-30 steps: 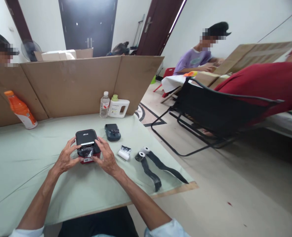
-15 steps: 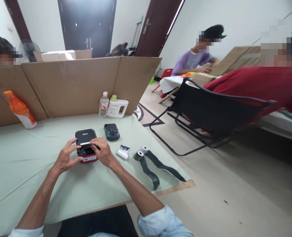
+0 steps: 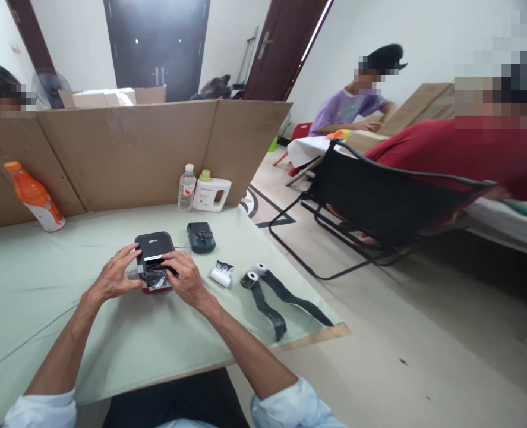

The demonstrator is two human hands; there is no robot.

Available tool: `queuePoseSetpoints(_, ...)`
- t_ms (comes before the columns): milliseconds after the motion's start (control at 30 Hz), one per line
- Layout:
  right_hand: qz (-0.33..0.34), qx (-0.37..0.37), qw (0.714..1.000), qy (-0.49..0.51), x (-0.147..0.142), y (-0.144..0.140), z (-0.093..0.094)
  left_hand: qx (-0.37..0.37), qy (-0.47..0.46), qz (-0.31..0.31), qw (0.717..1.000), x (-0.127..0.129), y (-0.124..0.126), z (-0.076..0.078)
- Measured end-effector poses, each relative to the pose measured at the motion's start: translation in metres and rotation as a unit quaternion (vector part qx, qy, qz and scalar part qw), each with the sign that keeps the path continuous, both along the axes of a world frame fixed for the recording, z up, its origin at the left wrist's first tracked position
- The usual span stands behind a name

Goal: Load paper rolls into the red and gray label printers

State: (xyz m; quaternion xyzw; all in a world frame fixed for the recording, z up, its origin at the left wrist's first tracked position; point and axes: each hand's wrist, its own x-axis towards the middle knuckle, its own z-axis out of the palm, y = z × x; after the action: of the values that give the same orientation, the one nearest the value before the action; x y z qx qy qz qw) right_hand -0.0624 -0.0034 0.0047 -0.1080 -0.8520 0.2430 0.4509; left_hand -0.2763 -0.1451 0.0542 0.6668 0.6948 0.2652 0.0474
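In front of me on the table sits a small printer (image 3: 153, 242) with a black top and a red base. My left hand (image 3: 111, 277) grips its left side, fingers on the upper edge and thumb low near the front. A crumpled, shiny black film (image 3: 157, 278) sticks out of the printer's front and covers part of the red base. Bent fingers of my right hand (image 3: 183, 274) are closed on the film at the front right; their tips are partly hidden. Right of the printer lies a second, dark printer (image 3: 201, 237). Nearer me is a small white roll (image 3: 221, 274) with black film.
Two black-and-white rolls (image 3: 249, 279) trail dark strips toward the table's right corner. A cardboard screen (image 3: 129, 157) borders the back, with an orange bottle (image 3: 34, 196), a clear bottle (image 3: 186, 189) and a white jug (image 3: 212, 195) before it. A black chair (image 3: 392, 208) stands right.
The black film now spreads over the printer's front, where a white label on the red base showed before. My right hand has shifted slightly; my left hand stays at the printer's left side.
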Motion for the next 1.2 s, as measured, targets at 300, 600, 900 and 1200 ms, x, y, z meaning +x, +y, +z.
queuePoseSetpoints(300,-0.005,0.026,0.999,0.018,0.003,-0.005,0.002,0.139,0.038,0.042,0.989,0.033,-0.022,-0.025)
queuePoseSetpoints(600,-0.044,0.117,0.992,0.017,0.007,-0.020,-0.005,0.185,0.062,0.076,0.978,0.045,-0.025,-0.037)
queuePoseSetpoints(900,-0.063,0.126,0.990,0.014,0.007,-0.028,-0.013,0.151,0.038,0.068,0.986,0.048,-0.021,-0.020)
queuePoseSetpoints(1200,-0.073,0.131,0.987,0.055,0.009,-0.031,-0.012,0.147,0.027,0.095,0.984,0.053,-0.027,-0.026)
